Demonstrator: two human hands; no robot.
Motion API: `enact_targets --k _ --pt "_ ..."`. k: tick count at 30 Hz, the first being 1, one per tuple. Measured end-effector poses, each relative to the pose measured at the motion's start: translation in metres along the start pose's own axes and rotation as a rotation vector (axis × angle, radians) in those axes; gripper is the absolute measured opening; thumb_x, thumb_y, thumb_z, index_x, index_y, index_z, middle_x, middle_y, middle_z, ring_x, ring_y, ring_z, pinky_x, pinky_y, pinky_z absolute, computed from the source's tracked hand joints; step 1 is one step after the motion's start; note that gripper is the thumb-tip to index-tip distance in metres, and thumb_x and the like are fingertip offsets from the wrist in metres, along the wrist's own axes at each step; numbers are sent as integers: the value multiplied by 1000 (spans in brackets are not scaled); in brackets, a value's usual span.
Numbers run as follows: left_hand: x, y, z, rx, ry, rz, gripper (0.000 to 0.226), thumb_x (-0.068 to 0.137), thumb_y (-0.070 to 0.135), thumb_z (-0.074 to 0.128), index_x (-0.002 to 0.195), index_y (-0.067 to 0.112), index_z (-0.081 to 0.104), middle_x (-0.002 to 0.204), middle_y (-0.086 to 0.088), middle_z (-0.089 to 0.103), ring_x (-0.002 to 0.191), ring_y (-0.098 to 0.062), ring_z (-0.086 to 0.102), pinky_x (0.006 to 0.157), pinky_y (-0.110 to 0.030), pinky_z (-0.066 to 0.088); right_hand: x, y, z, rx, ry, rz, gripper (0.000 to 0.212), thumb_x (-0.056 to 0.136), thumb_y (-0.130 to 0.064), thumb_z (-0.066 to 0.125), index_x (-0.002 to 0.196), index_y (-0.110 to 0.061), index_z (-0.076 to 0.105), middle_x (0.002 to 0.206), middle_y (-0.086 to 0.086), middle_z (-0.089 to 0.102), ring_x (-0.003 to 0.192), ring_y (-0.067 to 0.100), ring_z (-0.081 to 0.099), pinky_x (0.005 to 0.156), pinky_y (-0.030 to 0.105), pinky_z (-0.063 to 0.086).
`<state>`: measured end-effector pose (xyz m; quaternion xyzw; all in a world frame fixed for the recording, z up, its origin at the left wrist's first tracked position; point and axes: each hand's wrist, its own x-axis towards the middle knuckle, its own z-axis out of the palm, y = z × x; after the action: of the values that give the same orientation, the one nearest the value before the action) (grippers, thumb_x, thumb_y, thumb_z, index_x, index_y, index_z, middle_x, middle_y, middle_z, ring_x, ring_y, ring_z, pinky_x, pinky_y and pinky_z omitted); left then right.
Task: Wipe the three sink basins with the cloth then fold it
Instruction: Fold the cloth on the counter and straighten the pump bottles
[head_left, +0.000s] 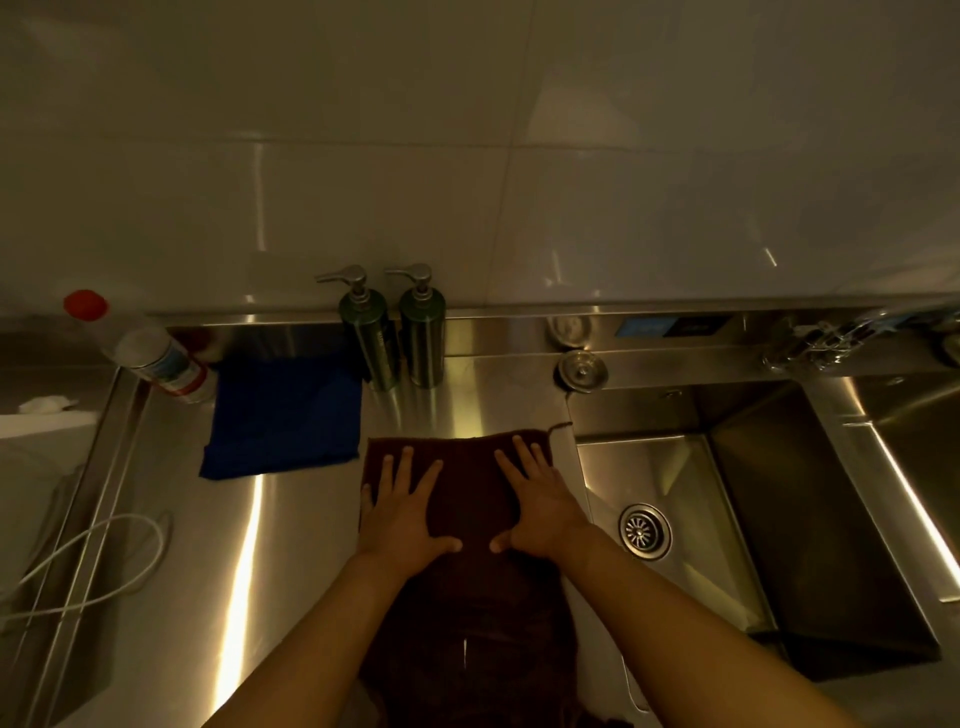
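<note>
While both the left hand (402, 512) and right hand (540, 506) lie flat, fingers spread, gripping nothing, on the dark cloth (467, 525), I judge it soft, limp, light, best pinched at its far corners.

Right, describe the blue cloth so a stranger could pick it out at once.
Start at the steel counter left of the sink basin. Near the back wall stand two green pump bottles; the blue cloth lies flat just left of them. Unlike the dark brown cloth beside it, it is bright blue with no hands on it.

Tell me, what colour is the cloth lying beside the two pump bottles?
The cloth is deep blue, plain, with no pattern; the head view, the only one, shows it.
</note>
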<state>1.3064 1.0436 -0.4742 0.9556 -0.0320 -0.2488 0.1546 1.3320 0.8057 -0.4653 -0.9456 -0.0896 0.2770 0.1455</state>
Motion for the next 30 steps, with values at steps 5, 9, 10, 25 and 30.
enact_targets --k 5,9,10,25,30 --pt "12 1 -12 0 -20 2 129 72 79 74 164 43 -8 170 -4 -28 157 -31 -24 126 -63 -3 7 -3 -14 -1 -1 16 141 60 -57 89 162 -35 -6 167 -3 -26 154 25 -23 126 49 0" --pt "20 4 -18 1 -28 -2 129 71 78 75 164 44 -7 171 -3 -27 157 -30 -23 125 -63 -3 13 -3 -23 3 3 22 141 60 -54 90 162 -34 -5 168 -2 -25 154 25 -22 125 50 1" --pt "22 4 -19 -2 -24 -3 129 71 78 75 164 44 -7 171 -3 -27 157 -30 -23 125 -63 -3 15 -3 -24 5 3 23 140 60 -53 90 162 -34 -5 168 -2 -25 154 25 -22 126 50 1" --pt "32 6 -29 -7 -35 8 128 71 77 76 165 42 -4 172 -3 -25 158 -30 -22 124 -63 -4 26 -2 -36 -13 -20 25 142 60 -55 90 162 -34 -6 168 -2 -24 154 26 -21 126 50 3" --pt "20 2 -42 5 32 98 100 91 66 65 167 33 8 175 -6 -8 160 -30 -9 128 -60 1 15 -2 -46 42 11 -13 130 70 -55 86 164 -27 1 170 1 -15 156 26 -13 127 46 7"
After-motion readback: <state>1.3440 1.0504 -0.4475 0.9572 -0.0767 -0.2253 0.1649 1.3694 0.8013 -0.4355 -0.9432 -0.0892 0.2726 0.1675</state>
